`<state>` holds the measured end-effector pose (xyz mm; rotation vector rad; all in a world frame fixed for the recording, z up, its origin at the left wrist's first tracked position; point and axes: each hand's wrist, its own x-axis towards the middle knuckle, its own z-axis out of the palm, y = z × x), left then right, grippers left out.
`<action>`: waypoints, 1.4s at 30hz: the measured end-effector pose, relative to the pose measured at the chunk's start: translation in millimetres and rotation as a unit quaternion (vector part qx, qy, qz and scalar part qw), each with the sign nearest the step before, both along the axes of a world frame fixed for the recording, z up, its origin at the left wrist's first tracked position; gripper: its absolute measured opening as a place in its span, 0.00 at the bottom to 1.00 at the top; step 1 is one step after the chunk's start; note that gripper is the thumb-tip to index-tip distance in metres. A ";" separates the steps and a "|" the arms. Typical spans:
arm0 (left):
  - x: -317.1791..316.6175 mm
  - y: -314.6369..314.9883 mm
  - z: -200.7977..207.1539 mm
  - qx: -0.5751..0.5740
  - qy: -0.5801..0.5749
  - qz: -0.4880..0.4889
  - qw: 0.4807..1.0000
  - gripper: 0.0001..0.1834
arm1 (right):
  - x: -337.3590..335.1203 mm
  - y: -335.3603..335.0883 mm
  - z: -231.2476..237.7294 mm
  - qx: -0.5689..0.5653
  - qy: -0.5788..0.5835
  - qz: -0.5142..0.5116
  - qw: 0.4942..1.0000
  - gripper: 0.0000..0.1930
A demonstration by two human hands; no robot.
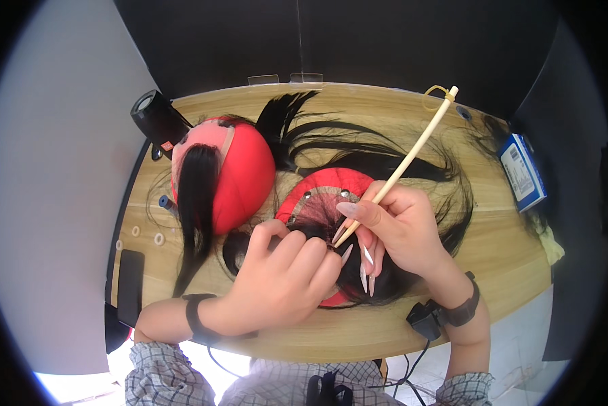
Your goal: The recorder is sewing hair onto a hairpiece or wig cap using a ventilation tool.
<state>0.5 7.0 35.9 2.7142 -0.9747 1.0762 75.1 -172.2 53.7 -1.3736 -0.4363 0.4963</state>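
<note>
A red wig block (331, 180) lies in front of me, covered in part by a mesh cap (311, 205) with pins and black hair (385, 287). My right hand (402, 227) grips the pale wooden handle of a ventilating needle (416, 150), slanted up to the right. Its lower end points into the hair; the fine tip is too small to make out. Close beside it, my left hand (284, 274) is closed over the hair at the cap, thumb side toward the needle. Its fingers hide most of what they pinch.
Left of the work stands a second red block (246, 177) with a pink cap and a hanging black hair bundle (199, 179). A black cylinder (156, 115) is behind it. Long loose hair (378, 159) spreads across the table. A blue box (522, 172) sits at the right edge.
</note>
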 end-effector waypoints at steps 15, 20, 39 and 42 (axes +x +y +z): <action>-3.3 6.6 6.3 0.019 0.028 -0.035 0.999 0.07 | -1.2 -0.1 3.9 -0.009 0.018 -0.013 1.000 0.14; -16.4 2.9 7.7 0.045 -0.029 0.030 0.998 0.08 | -1.9 2.3 8.2 -0.027 0.032 -0.025 0.999 0.15; -4.2 -2.2 -15.6 -0.157 0.088 -0.362 0.915 0.10 | -0.3 -0.3 1.0 -0.017 -0.028 -0.039 0.999 0.15; -5.2 -2.9 -16.3 -0.165 0.095 -0.380 0.905 0.09 | 1.9 -2.5 0.5 -0.027 -0.029 -0.023 0.999 0.15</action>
